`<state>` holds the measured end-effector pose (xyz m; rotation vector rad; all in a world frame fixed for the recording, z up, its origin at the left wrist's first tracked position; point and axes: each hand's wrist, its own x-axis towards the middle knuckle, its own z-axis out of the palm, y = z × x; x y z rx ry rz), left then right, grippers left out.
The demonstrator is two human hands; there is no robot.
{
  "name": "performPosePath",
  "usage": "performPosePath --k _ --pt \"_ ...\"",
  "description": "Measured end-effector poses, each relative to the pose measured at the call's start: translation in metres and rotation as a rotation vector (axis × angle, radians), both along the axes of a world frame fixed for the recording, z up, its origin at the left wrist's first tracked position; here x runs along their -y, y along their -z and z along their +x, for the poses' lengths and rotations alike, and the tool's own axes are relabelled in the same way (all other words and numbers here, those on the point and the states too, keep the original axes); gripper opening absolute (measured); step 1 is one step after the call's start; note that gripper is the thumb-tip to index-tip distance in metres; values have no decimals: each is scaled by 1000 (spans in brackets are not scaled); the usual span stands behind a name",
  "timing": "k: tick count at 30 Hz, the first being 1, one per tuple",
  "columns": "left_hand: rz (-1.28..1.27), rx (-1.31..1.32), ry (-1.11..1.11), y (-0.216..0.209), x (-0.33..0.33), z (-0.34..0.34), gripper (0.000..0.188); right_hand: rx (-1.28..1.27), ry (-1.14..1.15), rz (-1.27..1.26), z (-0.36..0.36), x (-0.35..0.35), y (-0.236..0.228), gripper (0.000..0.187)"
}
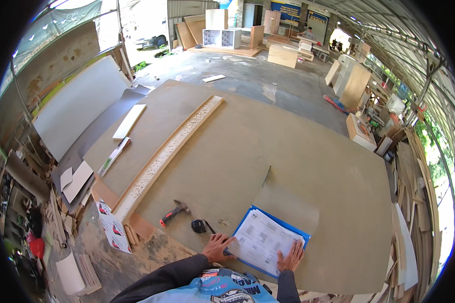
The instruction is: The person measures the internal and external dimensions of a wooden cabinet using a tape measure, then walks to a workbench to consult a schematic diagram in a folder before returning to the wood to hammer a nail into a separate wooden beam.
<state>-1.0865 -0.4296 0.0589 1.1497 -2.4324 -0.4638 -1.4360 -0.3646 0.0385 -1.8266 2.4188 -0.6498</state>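
A blue folder (307,235) lies open on a large brown board (333,187) in front of me. On it rests a stack of printed sheets (263,241) with drawings, and its clear cover (294,206) is folded back on the far side. My left hand (219,248) touches the folder's left edge with its fingers stretched out. Flat on the right side of the sheets lies my right hand (291,256), fingers extended. A black tape measure (199,226) sits just beyond my left hand. Farther left is a hammer (174,212) with a red and black handle.
A long wooden piece with a speckled pale face (162,160) crosses the board on the left. White strips (129,121) lie beyond it. A large white panel (81,108) leans at the left. Stacked offcuts (423,202) line the right. Cabinets (221,38) stand far back.
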Motion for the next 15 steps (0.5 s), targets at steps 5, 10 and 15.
performPosePath --k 5,10,15 --pt "2 51 -10 -9 3 -6 89 0 -2 -22 -2 1 -7 88" --pt "27 97 -21 0 0 -6 93 8 2 -8 -2 2 -10 85" --pt "-8 101 -10 -2 1 -12 98 -14 17 -4 -8 1 2 85"
